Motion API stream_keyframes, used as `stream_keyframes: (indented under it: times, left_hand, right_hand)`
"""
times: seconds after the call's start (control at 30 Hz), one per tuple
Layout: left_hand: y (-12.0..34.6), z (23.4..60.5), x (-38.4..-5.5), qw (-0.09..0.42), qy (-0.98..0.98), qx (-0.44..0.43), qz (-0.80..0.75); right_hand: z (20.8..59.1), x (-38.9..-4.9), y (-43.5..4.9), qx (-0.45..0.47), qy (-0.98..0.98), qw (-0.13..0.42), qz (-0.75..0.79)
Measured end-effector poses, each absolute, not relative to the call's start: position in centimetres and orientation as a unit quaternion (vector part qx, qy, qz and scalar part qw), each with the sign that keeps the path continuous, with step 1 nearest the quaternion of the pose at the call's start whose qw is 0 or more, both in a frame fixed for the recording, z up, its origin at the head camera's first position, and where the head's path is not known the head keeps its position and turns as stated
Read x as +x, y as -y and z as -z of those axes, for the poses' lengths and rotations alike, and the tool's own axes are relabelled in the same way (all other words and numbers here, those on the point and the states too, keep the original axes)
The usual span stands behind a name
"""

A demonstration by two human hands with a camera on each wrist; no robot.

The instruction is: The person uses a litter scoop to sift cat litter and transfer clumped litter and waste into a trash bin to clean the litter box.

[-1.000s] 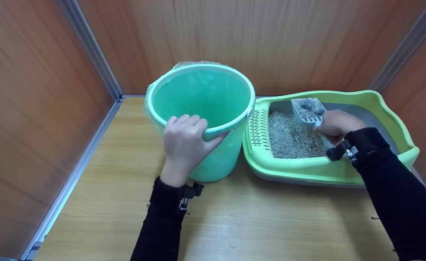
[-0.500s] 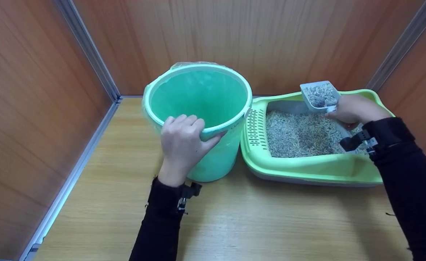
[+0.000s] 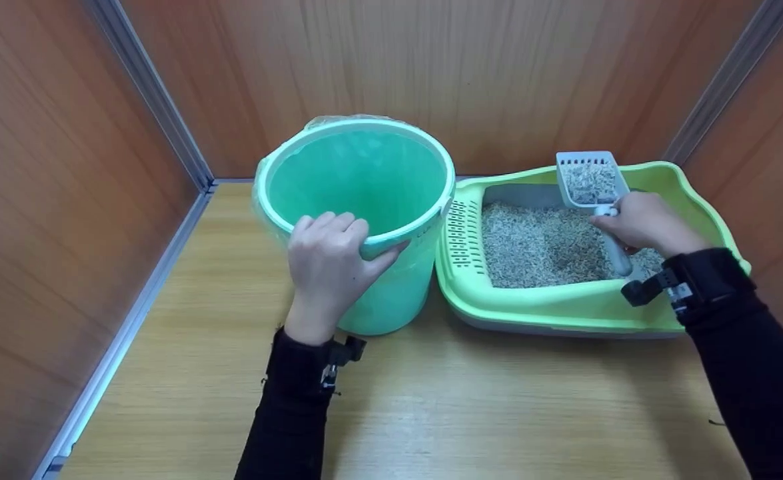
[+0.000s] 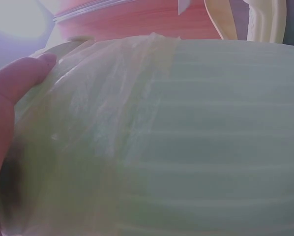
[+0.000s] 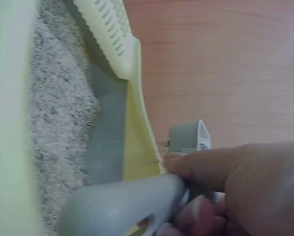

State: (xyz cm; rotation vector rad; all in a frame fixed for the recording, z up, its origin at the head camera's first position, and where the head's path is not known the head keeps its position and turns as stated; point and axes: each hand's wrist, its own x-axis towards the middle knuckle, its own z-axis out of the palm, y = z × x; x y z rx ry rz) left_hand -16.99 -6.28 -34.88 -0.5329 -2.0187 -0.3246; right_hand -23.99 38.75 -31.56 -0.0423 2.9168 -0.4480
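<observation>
My left hand (image 3: 330, 263) grips the near rim of a green trash bin (image 3: 391, 293), fingers over the edge and thumb along the outside. A clear plastic bag (image 4: 102, 98) is folded over the bin's rim and lines it. In my right hand (image 3: 651, 223) is a light grey litter scoop (image 3: 614, 243), held by its handle above a green litter box (image 3: 551, 307). Grey litter (image 3: 591, 183) lies in the slotted scoop head, which is raised near the box's far rim. More litter (image 5: 63, 108) covers the box floor.
Wood-grain panels (image 3: 391, 67) with grey metal edging (image 3: 158, 87) enclose the back and both sides. Bin and box stand side by side on a wooden floor (image 3: 471, 407), close to the back panel.
The right hand has lifted the scoop from low in the litter box toward the far rim, then levelled it; some litter has left its head. The left hand keeps its grip on the bin.
</observation>
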Motion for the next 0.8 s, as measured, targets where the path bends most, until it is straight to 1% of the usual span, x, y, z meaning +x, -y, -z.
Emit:
stream_keyframes:
  times: [0.13, 0.43, 0.57, 0.8]
  left_hand:
    - [6.4, 34.8, -17.0, 0.488, 0.835, -0.219, 0.131]
    - [6.6, 34.8, -17.0, 0.48, 0.841, -0.216, 0.128]
    - [6.7, 34.7, -16.8, 0.479, 0.841, -0.216, 0.128]
    - [6.9, 34.7, -16.5, 0.484, 0.838, -0.215, 0.129]
  right_hand:
    - [33.2, -24.2, -38.7, -0.004, -0.986, 0.065, 0.152]
    - [36.2, -24.5, -38.4, -0.011, -0.981, 0.023, 0.191]
    - [37.2, -24.5, -38.5, -0.02, -0.982, 0.028, 0.186]
    - [37.7, -24.3, -38.6, -0.036, -0.967, 0.084, 0.239]
